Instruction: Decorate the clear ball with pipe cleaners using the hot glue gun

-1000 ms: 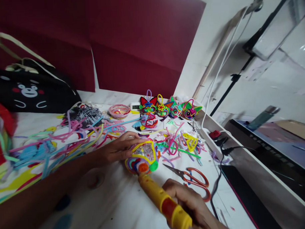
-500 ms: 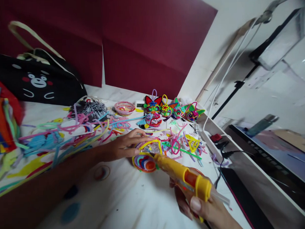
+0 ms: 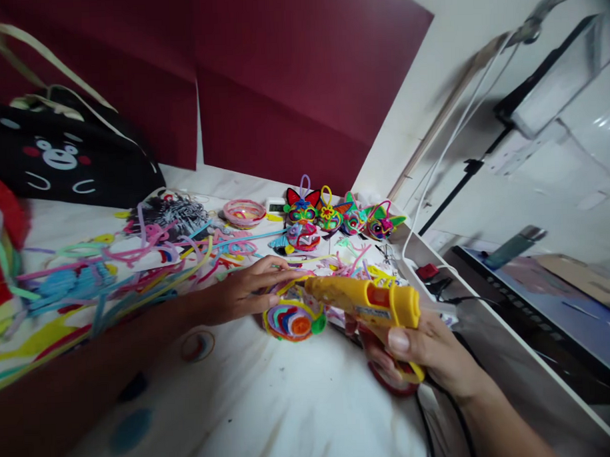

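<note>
My right hand (image 3: pixel 429 354) grips a yellow glue gun (image 3: pixel 362 298). The gun lies almost level, its nozzle pointing left over the upper edge of a round pipe-cleaner craft piece (image 3: pixel 291 324). Coloured arcs in purple, white, blue and red surround an orange spiral on this piece, inside a yellow rim. My left hand (image 3: pixel 250 287) holds the piece at its upper left, thumb on the near side and fingers stretched along the top. The gun hides part of the piece's upper right, so I cannot tell whether the nozzle touches it.
Finished pipe-cleaner animal heads (image 3: pixel 303 205) stand at the back by the wall. A pink bowl (image 3: pixel 244 213) sits left of them. Loose pipe cleaners (image 3: pixel 160 250) cover the left side. A black bag (image 3: pixel 67 157) stands behind. Black cables (image 3: pixel 449 410) run below my right hand.
My right hand has raised the glue gun and brought it nearer to level, its nozzle shifting up to the piece's top edge. My left hand keeps its hold. The view has shifted slightly.
</note>
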Tool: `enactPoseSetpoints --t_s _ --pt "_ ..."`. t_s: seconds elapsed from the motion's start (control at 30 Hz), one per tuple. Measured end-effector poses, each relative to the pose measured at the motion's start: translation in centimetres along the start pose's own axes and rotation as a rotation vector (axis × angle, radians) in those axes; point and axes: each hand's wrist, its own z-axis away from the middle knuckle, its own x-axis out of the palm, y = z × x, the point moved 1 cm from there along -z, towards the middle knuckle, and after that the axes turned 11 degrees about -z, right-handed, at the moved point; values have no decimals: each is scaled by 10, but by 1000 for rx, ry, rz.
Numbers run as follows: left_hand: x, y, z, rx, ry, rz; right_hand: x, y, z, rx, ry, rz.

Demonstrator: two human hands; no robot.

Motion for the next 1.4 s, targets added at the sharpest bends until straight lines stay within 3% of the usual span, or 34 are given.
enactPoseSetpoints --t_s 0.2,0.43,0.63,1.4 --pt "2 1 -4 8 3 -39 -17 -11 -6 54 -20 11" --pt "5 9 -5 -91 -17 -10 -25 -10 -19 85 -66 2" --pt "3 10 -7 -50 -49 -40 -31 -5 -23 138 -120 -29" --pt "2 12 -6 7 -12 -34 -27 -3 -36 223 -165 -11"
